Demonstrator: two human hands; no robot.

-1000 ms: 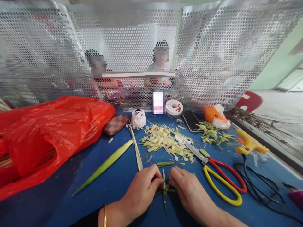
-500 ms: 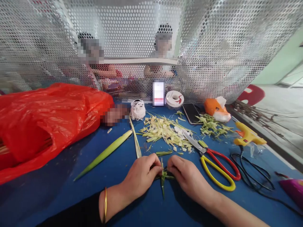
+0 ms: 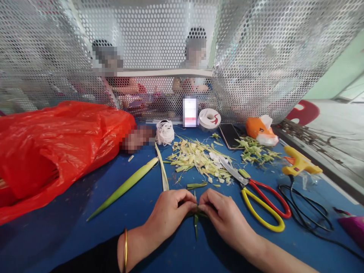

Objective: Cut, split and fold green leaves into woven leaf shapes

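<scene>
My left hand (image 3: 169, 214) and my right hand (image 3: 220, 214) meet low over the blue table (image 3: 71, 235), both pinching a small folded piece of green leaf strips (image 3: 196, 223). A strip end hangs down between the fingertips. The left wrist wears a thin gold bangle. A long green leaf spear (image 3: 125, 187) lies to the left of my hands. A pale leaf strip (image 3: 163, 170) runs away from my left hand toward a ball of white thread (image 3: 165, 132).
Red-and-yellow scissors (image 3: 257, 193) lie right of my hands beside piles of leaf trimmings (image 3: 199, 159). A yellow glue gun (image 3: 298, 163) with black cord, a phone (image 3: 230, 136) and a tape roll (image 3: 209, 119) sit further back. A red plastic bag (image 3: 57, 144) fills the left. A perforated metal screen (image 3: 256, 57) has people behind it.
My two hands have closed in on each other until the fingertips touch over the leaf piece. The view has shifted slightly downward since a second ago.
</scene>
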